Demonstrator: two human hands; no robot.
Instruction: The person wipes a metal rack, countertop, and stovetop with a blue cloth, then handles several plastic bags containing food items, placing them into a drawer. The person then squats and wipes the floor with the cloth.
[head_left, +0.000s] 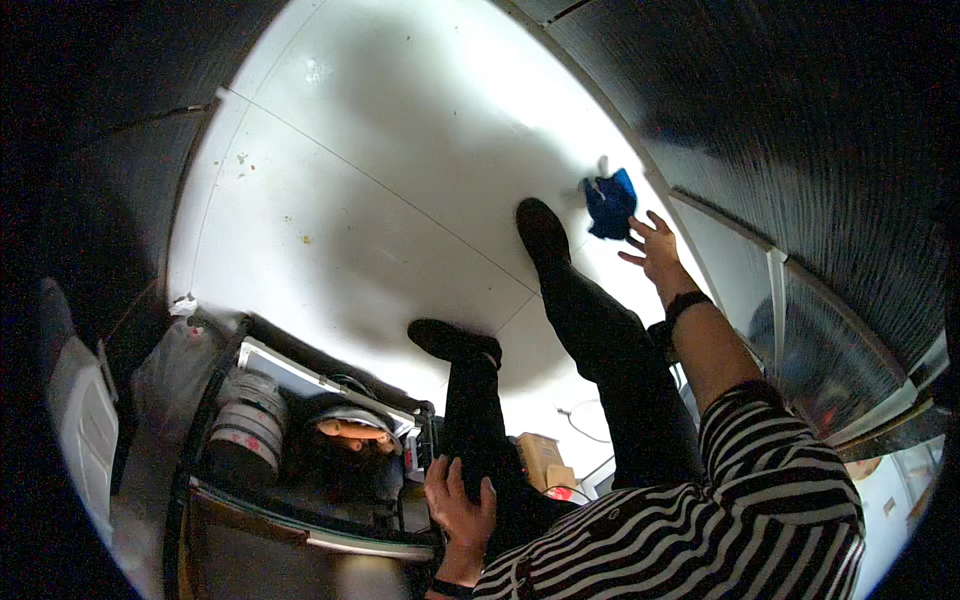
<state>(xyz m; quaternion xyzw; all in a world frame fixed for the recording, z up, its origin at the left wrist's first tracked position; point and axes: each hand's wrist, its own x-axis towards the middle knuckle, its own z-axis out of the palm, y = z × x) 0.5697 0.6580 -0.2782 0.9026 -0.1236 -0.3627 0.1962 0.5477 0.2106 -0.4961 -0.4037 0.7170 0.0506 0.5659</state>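
Note:
A crumpled blue cloth-like piece (611, 204) is over the white floor at the right, beside my right shoe. My right hand (652, 246) reaches out towards it with its fingers spread. The fingertips are close to the piece's lower edge; whether they touch it I cannot tell. My left hand (460, 501) is low in the picture by my left thigh, its fingers apart and nothing seen in it.
A black-framed shelf unit (315, 532) at the lower left holds stacked white round items (244, 442). A translucent plastic bag (172, 367) is beside it. Cardboard boxes (538, 457) are behind my legs. Dark ribbed panels (795, 150) border the floor.

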